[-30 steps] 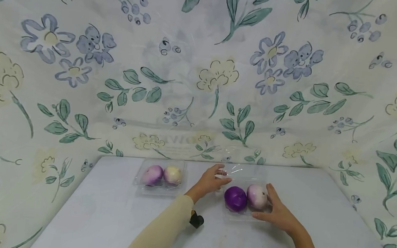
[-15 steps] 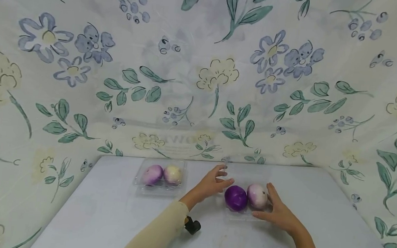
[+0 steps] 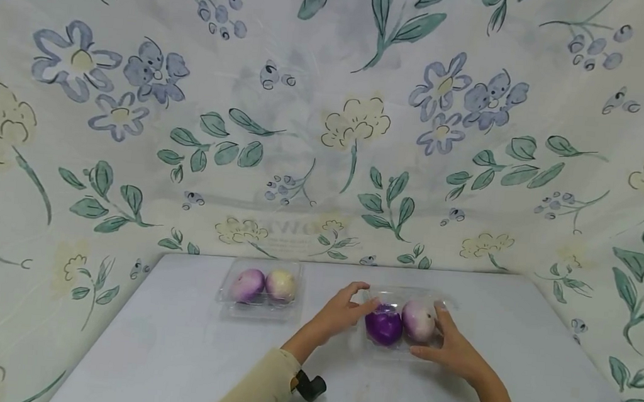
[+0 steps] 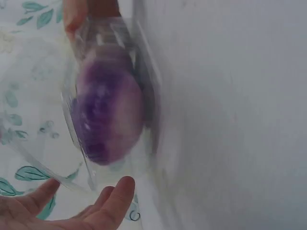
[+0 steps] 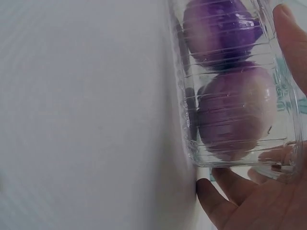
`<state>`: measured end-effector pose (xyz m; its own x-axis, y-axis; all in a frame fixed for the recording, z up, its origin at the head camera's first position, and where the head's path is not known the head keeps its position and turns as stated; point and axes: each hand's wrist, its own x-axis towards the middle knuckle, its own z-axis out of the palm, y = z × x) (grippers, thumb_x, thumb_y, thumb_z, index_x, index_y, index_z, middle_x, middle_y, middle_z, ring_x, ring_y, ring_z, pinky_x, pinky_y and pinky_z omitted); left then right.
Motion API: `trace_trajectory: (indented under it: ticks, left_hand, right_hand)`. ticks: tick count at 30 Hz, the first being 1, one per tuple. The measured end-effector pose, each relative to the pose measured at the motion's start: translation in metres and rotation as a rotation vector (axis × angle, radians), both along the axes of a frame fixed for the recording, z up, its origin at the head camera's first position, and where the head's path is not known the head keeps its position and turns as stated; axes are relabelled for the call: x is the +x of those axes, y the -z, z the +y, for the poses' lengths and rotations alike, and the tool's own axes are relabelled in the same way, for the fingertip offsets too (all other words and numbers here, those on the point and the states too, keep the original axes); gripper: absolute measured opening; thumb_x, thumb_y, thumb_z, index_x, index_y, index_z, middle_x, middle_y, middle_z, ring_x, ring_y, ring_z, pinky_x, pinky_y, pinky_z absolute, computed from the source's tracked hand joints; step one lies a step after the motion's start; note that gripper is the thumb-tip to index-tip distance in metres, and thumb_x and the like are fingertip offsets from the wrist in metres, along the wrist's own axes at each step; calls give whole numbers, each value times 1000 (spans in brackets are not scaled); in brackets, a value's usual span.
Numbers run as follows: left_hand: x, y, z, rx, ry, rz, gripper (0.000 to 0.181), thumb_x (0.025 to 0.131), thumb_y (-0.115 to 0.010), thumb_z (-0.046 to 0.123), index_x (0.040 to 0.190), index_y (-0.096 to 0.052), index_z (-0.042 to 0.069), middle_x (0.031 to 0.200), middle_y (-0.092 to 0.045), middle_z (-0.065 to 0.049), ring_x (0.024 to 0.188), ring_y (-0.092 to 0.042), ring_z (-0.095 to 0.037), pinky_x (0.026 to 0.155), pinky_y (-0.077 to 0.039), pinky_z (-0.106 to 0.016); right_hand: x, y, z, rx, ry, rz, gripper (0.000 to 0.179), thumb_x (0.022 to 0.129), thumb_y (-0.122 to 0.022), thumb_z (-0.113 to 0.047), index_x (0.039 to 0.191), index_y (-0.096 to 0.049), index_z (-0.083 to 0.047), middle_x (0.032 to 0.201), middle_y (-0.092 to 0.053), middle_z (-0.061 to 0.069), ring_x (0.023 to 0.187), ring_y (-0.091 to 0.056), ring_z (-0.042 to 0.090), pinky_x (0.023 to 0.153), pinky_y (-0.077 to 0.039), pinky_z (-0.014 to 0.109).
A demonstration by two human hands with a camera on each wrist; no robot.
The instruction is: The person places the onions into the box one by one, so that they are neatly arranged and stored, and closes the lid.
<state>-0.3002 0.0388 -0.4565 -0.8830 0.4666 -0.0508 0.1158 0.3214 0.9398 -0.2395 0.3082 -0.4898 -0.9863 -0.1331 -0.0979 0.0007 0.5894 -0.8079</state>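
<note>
A clear plastic clamshell box (image 3: 395, 353) stands on the table, holding a deep purple onion (image 3: 383, 326) and a paler purple-white onion (image 3: 418, 321). Its lid (image 4: 36, 160) slants above the onions in the left wrist view, apart from the base on one side. At the box's left side is my left hand (image 3: 341, 316), fingers spread and fingertips by the lid's edge. My right hand (image 3: 455, 350) holds the box's right end, thumb in front and fingers round the far corner. In the right wrist view, some fingers (image 5: 235, 187) show behind the end wall.
Another clear clamshell box (image 3: 259, 315) with two purple-and-pale onions sits at the back left of the white table (image 3: 174, 353). Behind the table hangs a flowered cloth (image 3: 305, 130). Black wrist cameras (image 3: 310, 386) are strapped to both wrists.
The lid has come down from standing raised behind the box to lying over the onions. My left hand has shifted slightly along with it. The right hand has stayed in place.
</note>
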Motion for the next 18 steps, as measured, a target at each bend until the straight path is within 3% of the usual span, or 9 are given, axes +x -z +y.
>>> trace_trajectory:
  ticks: [4, 7, 13, 18]
  left_hand:
    - [9, 3, -3, 26, -29, -17, 67, 92, -67, 44, 145, -43, 10, 148, -40, -24, 115, -63, -34, 86, -58, -46]
    - [14, 6, -7, 50, -14, -31, 68, 92, -69, 37, 147, -41, 10, 135, -50, -24, 103, -66, -32, 81, -59, -45]
    - [22, 12, -12, 132, 37, -98, 71, 92, -70, 24, 152, -33, 10, 106, -61, -16, 81, -69, -26, 73, -61, -44]
    - [29, 19, -7, 214, -3, -137, 68, 93, -66, 13, 152, -31, 9, 96, -64, -21, 67, -66, -19, 66, -61, -42]
  right_hand:
    - [-1, 0, -3, 17, 17, 6, 124, 81, -80, -42, 157, 10, -4, 163, 1, 29, 148, -10, 51, 117, -15, 65]
    - [-1, 0, -4, 38, 29, 15, 124, 80, -80, -44, 158, 9, -7, 164, 2, 27, 148, -8, 52, 116, -15, 67]
    - [0, 0, -5, 9, 60, 7, 123, 78, -82, -42, 157, 6, -8, 155, -18, 40, 141, -27, 56, 111, -30, 67]
    - [0, 1, -7, -53, 79, 3, 124, 78, -84, -37, 155, 8, -6, 159, -3, 37, 142, -23, 57, 112, -28, 67]
